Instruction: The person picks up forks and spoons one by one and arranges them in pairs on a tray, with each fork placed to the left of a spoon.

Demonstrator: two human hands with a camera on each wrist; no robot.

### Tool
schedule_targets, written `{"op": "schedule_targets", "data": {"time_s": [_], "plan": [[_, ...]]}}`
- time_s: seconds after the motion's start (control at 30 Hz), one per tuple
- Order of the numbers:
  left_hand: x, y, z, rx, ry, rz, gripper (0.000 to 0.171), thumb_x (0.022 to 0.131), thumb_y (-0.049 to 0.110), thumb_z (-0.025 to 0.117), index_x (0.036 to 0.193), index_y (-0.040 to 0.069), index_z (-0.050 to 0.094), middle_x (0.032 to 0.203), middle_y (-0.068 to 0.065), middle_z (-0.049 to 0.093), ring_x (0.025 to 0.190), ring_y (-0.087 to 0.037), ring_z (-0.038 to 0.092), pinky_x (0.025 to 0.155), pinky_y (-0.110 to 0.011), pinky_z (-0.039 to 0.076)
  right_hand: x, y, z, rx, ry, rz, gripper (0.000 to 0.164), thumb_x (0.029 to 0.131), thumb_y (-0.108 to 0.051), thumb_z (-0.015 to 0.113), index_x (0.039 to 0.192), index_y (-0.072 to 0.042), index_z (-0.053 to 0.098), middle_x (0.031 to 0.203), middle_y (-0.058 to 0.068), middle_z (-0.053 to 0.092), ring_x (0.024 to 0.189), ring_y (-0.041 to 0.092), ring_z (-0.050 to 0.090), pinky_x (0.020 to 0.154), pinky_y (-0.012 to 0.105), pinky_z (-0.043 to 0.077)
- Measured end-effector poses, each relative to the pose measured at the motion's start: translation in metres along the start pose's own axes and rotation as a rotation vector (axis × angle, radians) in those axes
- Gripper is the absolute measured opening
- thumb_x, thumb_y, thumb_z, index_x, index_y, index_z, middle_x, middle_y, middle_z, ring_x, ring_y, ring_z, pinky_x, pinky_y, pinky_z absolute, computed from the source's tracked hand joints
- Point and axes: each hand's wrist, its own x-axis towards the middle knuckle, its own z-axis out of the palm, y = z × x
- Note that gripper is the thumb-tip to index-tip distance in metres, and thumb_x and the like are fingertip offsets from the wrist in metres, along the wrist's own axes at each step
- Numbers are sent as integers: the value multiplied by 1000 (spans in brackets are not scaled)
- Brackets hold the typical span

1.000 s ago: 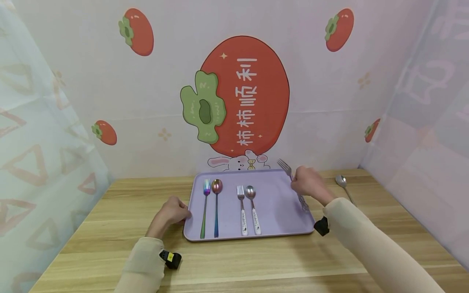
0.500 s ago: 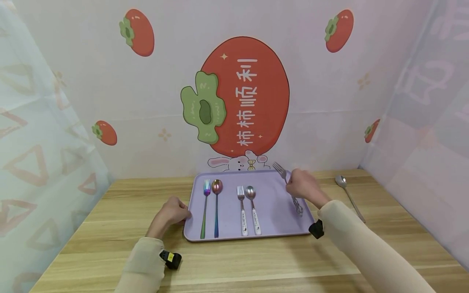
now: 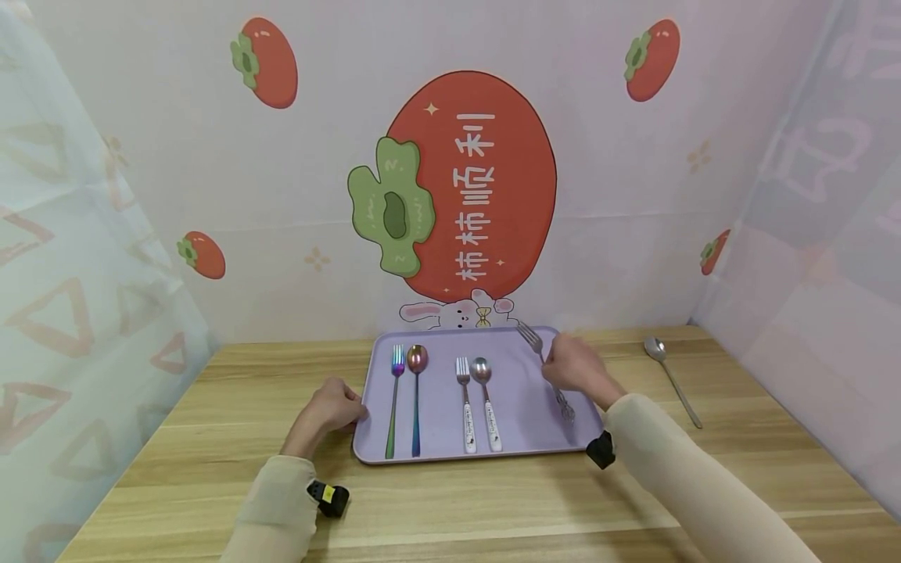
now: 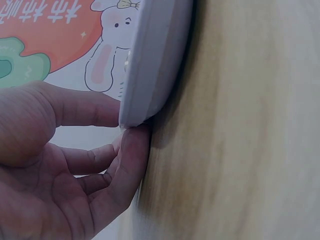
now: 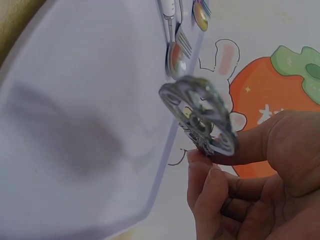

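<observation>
My right hand (image 3: 576,364) pinches a silver fork (image 3: 533,341) above the right part of the lilac tray (image 3: 438,426). Tines point away to the back left; the openwork handle end (image 5: 200,112) shows large in the right wrist view. At the tray's left edge, my left hand (image 3: 335,403) pinches the rim (image 4: 145,75) between thumb and fingers. On the tray lie a rainbow fork (image 3: 395,391) beside a rainbow spoon (image 3: 417,391), and a white-handled fork (image 3: 465,403) beside a white-handled spoon (image 3: 488,399).
A plain silver spoon (image 3: 672,379) lies on the wooden table (image 3: 450,508), right of the tray. A cloth backdrop (image 3: 310,156) with printed persimmons rises behind the table, and cloth sides stand left and right.
My right hand has carried the silver fork leftward and slightly nearer, farther in over the tray. The left hand and the other cutlery stay where they were.
</observation>
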Motion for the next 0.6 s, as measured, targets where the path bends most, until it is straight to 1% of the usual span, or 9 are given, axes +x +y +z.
{"op": "schedule_targets", "data": {"time_s": [0.13, 0.23, 0.43, 0.6], "plan": [[0, 0, 0, 3, -4, -5, 9, 76, 3, 66, 79, -4, 61, 79, -13, 58, 68, -20, 58, 57, -30, 53, 0, 0, 6, 5, -3, 4, 32, 70, -4, 53, 46, -16, 37, 45, -7, 26, 42, 9, 22, 38, 23, 15], [0, 0, 0, 5, -7, -9, 9, 76, 3, 66, 79, -4, 62, 79, -13, 58, 68, -20, 58, 58, -30, 53, 1, -1, 10, 5, -11, 20, 32, 72, -5, 54, 47, -16, 37, 45, -7, 28, 42, 9, 24, 38, 23, 16], [0, 0, 0, 7, -5, -9, 10, 76, 4, 65, 80, -4, 62, 79, -13, 58, 68, -20, 58, 58, -30, 53, 2, -1, 17, 31, -39, 58, 31, 74, -7, 56, 48, -15, 40, 45, -6, 33, 42, 9, 28, 38, 23, 18], [0, 1, 0, 4, -2, -5, 9, 75, 3, 66, 80, -5, 62, 79, -13, 59, 68, -20, 58, 58, -30, 53, 3, 0, 22, 37, -43, 87, 29, 74, -8, 58, 48, -14, 45, 45, -5, 37, 42, 9, 31, 38, 23, 20]]}}
